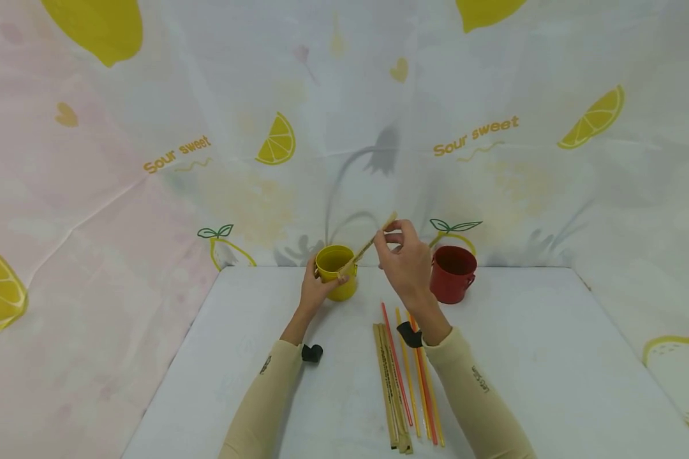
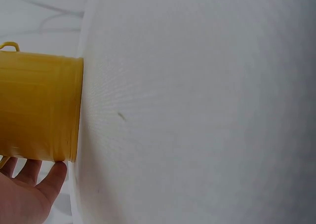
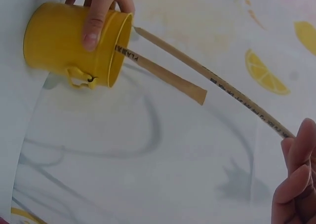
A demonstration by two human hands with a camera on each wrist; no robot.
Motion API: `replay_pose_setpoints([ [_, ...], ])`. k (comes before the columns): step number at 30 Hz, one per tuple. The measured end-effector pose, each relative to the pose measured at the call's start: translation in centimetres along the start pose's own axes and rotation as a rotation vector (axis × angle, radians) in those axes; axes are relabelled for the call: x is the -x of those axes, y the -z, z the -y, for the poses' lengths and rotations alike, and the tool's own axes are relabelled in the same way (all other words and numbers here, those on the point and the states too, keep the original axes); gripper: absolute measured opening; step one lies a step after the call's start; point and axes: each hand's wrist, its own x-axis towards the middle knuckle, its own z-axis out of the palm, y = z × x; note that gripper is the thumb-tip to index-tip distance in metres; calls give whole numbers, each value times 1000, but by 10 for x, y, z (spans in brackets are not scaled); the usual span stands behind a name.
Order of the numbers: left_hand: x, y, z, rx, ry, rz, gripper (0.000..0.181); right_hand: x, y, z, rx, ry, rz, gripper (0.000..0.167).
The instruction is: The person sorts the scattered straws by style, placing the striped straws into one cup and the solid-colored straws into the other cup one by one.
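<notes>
A small yellow bucket [image 1: 342, 291] stands at the back of the table. My left hand [image 1: 314, 288] grips it from the left, with the thumb on its near wall. Between thumb and fingers of my right hand [image 1: 407, 260] is one end of a paper-wrapped straw [image 3: 222, 83]. The straw slants down to the left, its far end close to the bucket's rim in the right wrist view. Another wrapped straw [image 3: 170, 78] sticks out of the bucket's mouth there. The left wrist view has the bucket [image 2: 39, 105] with several left fingertips against its side.
A red bucket [image 1: 450, 284] stands at the back right, beyond my right hand. On the table in front lie several wrapped straws [image 1: 392, 382], with bare red [image 1: 397, 364] and orange straws [image 1: 409, 373] alongside. Behind the table hangs a lemon-print cloth [image 1: 333, 191].
</notes>
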Motion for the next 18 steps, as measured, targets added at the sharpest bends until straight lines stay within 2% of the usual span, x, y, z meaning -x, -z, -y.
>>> replay_pose_setpoints([
  [3, 6, 0, -13, -14, 3, 1, 89, 1, -3, -1, 15, 23, -27, 21],
  [10, 7, 0, -15, -4, -7, 2, 89, 1, -10, -4, 58, 87, -53, 19],
  [18, 7, 1, -17, -19, 12, 4, 89, 8, -21, -9, 103, 187, -6, 15],
])
